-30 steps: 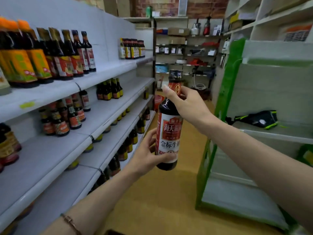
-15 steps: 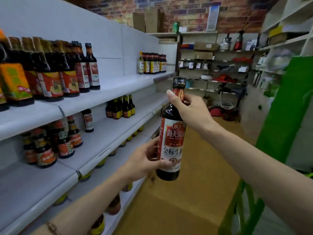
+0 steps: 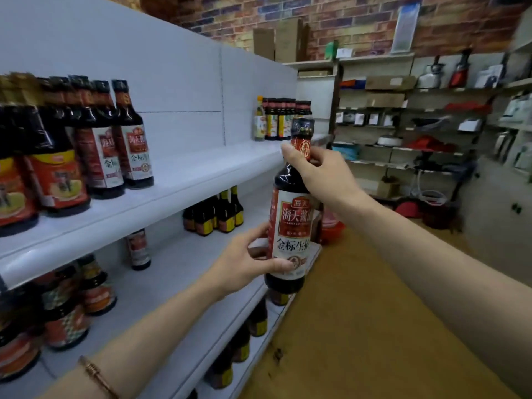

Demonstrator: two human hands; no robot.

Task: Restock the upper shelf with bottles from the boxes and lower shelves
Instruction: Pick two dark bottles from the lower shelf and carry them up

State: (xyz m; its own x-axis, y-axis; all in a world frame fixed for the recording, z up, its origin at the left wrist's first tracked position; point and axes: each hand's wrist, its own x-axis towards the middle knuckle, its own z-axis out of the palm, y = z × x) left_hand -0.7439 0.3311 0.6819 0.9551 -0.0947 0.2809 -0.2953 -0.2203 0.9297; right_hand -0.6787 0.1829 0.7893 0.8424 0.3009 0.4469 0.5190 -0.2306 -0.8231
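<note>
i see the white upper shelf [image 3: 184, 182] running along the left, a row of dark bottles [image 3: 95, 145] at its near end, a small cluster of bottles [image 3: 283, 118] far down and bare board between. the soy sauce bottle [image 3: 289, 226] is upright in the air, just off the shelf edge over the aisle. right hand [image 3: 322, 175] curls round its neck under the cap, left hand [image 3: 244, 263] wraps the lower label, thumb across the front.

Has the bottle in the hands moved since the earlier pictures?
Yes. The bottle has come closer to the upper shelf, now overlapping its front edge; the camera also turned.
</note>
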